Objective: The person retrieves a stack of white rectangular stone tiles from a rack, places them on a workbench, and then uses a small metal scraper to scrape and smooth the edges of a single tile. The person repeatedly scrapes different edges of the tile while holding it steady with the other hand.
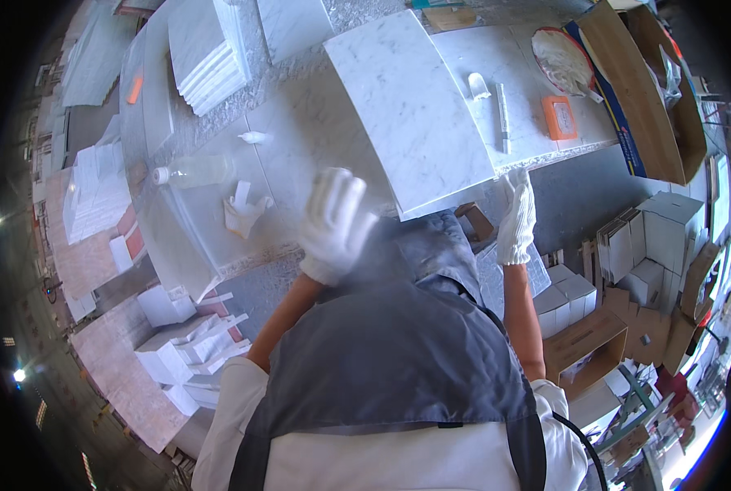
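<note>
- The marble slab [418, 106] is a flat rectangle, longer from front to back than across.
- Its upper face is pale white, clouded and streaked with soft grey veins; no break shows in it.
- It lies face up, with its far end angled slightly to the left.
- Its place is over the middle of the table [296, 123], with its near end at the table's front edge.
- Whether its underside rests fully on the table cannot be told.
- A thin side edge shows along the near end.
</note>
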A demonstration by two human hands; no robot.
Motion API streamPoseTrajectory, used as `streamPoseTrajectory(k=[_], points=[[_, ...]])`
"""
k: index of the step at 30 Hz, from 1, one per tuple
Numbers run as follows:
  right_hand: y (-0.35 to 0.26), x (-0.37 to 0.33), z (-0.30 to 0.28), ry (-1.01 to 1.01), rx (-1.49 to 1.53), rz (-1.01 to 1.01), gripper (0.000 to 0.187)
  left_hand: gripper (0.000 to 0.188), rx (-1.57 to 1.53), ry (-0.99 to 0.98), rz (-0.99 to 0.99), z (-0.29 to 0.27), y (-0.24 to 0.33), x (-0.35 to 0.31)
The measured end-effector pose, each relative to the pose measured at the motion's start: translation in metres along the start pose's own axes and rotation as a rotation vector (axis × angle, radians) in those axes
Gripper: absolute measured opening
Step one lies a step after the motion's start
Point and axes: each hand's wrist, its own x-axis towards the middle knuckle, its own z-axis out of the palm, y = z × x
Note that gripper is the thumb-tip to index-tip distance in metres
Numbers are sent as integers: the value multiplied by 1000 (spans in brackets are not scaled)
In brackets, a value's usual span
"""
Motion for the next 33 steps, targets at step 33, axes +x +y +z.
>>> streamPoseTrajectory(k=[33], points=[[-73,-10,29,-278,-996,-788,39,70,-580,-215,-1094,54,9,51]])
